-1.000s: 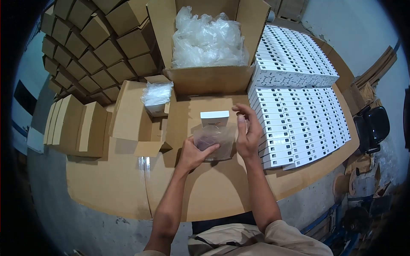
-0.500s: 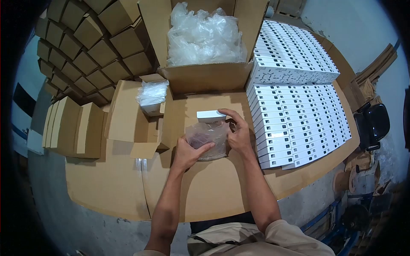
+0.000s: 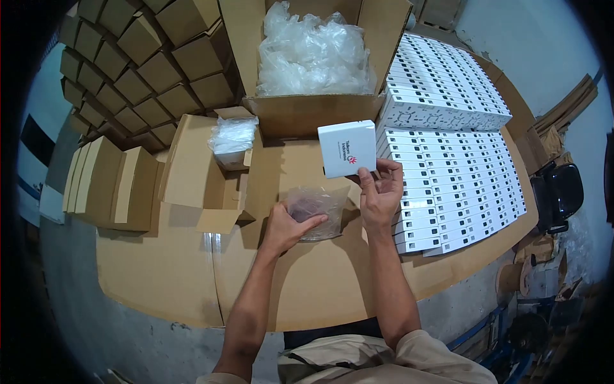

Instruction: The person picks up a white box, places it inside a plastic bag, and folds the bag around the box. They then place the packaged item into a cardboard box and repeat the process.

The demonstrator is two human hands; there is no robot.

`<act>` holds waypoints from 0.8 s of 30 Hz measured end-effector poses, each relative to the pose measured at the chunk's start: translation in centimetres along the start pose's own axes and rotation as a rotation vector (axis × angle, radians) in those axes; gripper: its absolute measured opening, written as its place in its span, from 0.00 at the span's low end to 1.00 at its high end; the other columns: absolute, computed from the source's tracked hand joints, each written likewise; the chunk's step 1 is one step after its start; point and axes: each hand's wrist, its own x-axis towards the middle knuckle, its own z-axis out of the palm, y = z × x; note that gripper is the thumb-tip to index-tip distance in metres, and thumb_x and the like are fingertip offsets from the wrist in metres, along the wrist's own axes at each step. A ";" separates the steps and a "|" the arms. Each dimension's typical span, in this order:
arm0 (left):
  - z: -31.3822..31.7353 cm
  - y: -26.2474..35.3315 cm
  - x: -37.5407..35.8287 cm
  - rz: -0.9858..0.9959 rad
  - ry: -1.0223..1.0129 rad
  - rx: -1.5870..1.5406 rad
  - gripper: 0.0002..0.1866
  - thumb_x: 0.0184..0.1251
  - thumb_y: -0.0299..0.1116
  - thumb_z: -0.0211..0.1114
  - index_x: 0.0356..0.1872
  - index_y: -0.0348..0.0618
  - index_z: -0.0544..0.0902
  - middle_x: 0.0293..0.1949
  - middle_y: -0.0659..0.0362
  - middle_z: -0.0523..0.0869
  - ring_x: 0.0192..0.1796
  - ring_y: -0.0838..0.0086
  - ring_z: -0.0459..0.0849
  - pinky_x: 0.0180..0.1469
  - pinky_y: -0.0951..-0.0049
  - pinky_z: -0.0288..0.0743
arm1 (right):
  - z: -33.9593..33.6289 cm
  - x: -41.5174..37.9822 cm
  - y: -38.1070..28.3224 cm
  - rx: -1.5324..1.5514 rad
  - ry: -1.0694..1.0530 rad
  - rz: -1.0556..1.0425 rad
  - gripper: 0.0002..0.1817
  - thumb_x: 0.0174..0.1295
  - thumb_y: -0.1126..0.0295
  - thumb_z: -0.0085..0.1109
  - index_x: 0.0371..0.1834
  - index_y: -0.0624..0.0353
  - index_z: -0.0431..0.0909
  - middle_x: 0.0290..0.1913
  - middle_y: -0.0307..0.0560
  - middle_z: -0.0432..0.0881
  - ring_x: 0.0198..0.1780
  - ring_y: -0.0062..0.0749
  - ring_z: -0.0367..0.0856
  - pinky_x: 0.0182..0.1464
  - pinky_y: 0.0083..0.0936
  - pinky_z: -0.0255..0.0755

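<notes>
My right hand point(image 3: 382, 197) grips a flat white box point(image 3: 335, 150) by its lower right corner. The printed face, with dark lettering and a red mark, is turned toward me. Lower and to the left, my left hand point(image 3: 286, 227) holds a clear plastic bag point(image 3: 318, 208), thumb in front and the other fingers behind or inside the film. The bag hangs just above the cardboard surface point(image 3: 307, 281). Box and bag are apart.
A large carton point(image 3: 313, 109) of crumpled clear bags point(image 3: 313, 54) stands at the back. Stacked white boxes point(image 3: 457, 185) fill the right side. Left are an open carton point(image 3: 224, 195) with bagged items point(image 3: 233, 139), folded brown cartons point(image 3: 112, 185) and a carton pile point(image 3: 137, 77).
The right hand has raised the white box from the bag's mouth and tipped its printed face toward me. My left hand stays nearly in place with the bag.
</notes>
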 end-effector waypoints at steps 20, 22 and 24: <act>-0.1 -0.9 0.5 -0.017 -0.001 -0.053 0.25 0.53 0.36 0.85 0.49 0.34 0.87 0.44 0.53 0.93 0.46 0.71 0.90 0.53 0.67 0.83 | 0.1 -0.5 0.2 -0.115 -0.088 0.085 0.15 0.68 0.78 0.69 0.52 0.67 0.72 0.49 0.52 0.83 0.48 0.26 0.86 0.47 0.17 0.80; -0.1 -1.2 0.5 -0.021 -0.003 -0.052 0.26 0.53 0.36 0.85 0.49 0.34 0.87 0.44 0.53 0.93 0.46 0.70 0.90 0.53 0.66 0.83 | 0.1 -0.5 0.2 -0.113 -0.092 0.097 0.15 0.68 0.78 0.69 0.51 0.67 0.72 0.49 0.52 0.83 0.47 0.26 0.86 0.47 0.17 0.80; -0.1 -0.8 0.5 -0.034 -0.018 -0.056 0.27 0.52 0.35 0.86 0.51 0.34 0.85 0.45 0.54 0.91 0.47 0.71 0.89 0.53 0.67 0.83 | 0.0 -0.6 0.2 -0.098 -0.105 0.106 0.15 0.68 0.78 0.69 0.51 0.67 0.72 0.48 0.52 0.83 0.47 0.26 0.86 0.48 0.17 0.80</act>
